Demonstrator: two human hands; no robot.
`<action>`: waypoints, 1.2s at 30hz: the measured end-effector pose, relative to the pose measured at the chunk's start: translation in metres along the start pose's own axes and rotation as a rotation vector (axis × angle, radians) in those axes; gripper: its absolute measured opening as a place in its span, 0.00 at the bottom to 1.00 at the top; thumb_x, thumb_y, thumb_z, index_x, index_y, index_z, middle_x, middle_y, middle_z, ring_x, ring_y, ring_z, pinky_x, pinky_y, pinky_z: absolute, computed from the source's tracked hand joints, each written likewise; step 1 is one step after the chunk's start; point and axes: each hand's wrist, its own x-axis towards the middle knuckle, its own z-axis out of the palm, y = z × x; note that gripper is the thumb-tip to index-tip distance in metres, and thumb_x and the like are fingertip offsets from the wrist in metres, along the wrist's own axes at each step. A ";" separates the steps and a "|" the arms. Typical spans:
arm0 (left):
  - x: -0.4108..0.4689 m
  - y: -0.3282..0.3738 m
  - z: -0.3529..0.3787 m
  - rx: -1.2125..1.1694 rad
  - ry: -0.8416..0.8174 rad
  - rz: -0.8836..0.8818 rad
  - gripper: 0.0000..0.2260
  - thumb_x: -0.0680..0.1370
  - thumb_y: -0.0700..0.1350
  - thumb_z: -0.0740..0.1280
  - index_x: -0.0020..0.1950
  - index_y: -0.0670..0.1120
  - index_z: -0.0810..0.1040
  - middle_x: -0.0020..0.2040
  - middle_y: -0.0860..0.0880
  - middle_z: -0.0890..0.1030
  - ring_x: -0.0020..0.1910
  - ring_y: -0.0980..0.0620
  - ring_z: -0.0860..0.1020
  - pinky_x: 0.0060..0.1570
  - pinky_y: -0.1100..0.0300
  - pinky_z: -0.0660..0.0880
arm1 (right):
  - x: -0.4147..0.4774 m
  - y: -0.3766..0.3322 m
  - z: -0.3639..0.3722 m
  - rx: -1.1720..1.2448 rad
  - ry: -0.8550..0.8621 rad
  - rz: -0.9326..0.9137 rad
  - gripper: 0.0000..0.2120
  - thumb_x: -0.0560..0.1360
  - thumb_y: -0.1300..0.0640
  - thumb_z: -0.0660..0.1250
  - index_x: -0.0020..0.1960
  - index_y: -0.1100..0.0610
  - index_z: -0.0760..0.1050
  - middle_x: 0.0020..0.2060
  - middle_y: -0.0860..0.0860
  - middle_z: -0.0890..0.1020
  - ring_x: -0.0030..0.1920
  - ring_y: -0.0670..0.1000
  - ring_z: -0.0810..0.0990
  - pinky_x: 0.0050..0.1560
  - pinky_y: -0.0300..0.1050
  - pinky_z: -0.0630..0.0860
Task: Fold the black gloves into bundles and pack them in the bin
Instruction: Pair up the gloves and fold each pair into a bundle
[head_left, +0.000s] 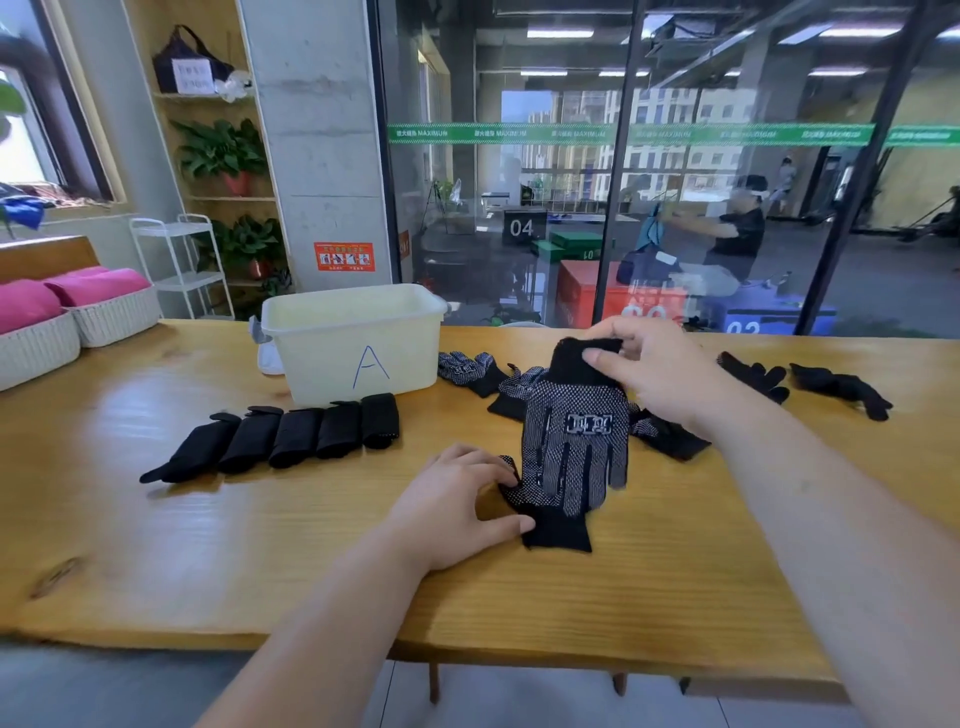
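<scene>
Pinching dotted glove (571, 441) in right fingers (623, 330), left fingers (491, 467) gripping lower glove (558, 531)

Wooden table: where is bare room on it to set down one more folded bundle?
Bare wood lies along the near edge of the wooden table, in front of the row of bundles and left of the left hand; also between the white baskets and bin A. It is crowded around the dotted gloves held by the right hand.

Wooden table (208, 545), cream bin (332, 348) marked A, five black glove bundles (291, 436) before it, loose gloves (841, 387) right, wicker baskets (114, 319) left.
</scene>
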 end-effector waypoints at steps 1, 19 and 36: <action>0.000 0.000 0.000 0.005 0.007 -0.002 0.30 0.74 0.76 0.66 0.67 0.59 0.82 0.67 0.66 0.78 0.72 0.62 0.67 0.73 0.48 0.70 | 0.005 0.003 0.000 -0.003 0.061 -0.027 0.06 0.82 0.52 0.72 0.56 0.41 0.84 0.49 0.47 0.87 0.50 0.49 0.86 0.56 0.53 0.82; -0.003 0.009 -0.002 0.116 0.058 -0.066 0.35 0.73 0.80 0.61 0.69 0.57 0.80 0.66 0.62 0.79 0.69 0.59 0.70 0.70 0.54 0.72 | -0.072 0.057 0.083 -0.623 -0.041 -0.215 0.09 0.83 0.48 0.67 0.61 0.41 0.83 0.57 0.35 0.80 0.59 0.41 0.75 0.53 0.40 0.73; -0.003 0.017 -0.009 0.017 -0.048 -0.150 0.51 0.66 0.80 0.69 0.83 0.60 0.56 0.70 0.61 0.75 0.74 0.57 0.67 0.74 0.51 0.68 | -0.100 0.057 0.099 -0.538 0.104 -0.109 0.11 0.84 0.48 0.65 0.62 0.42 0.83 0.56 0.35 0.81 0.58 0.42 0.75 0.54 0.42 0.75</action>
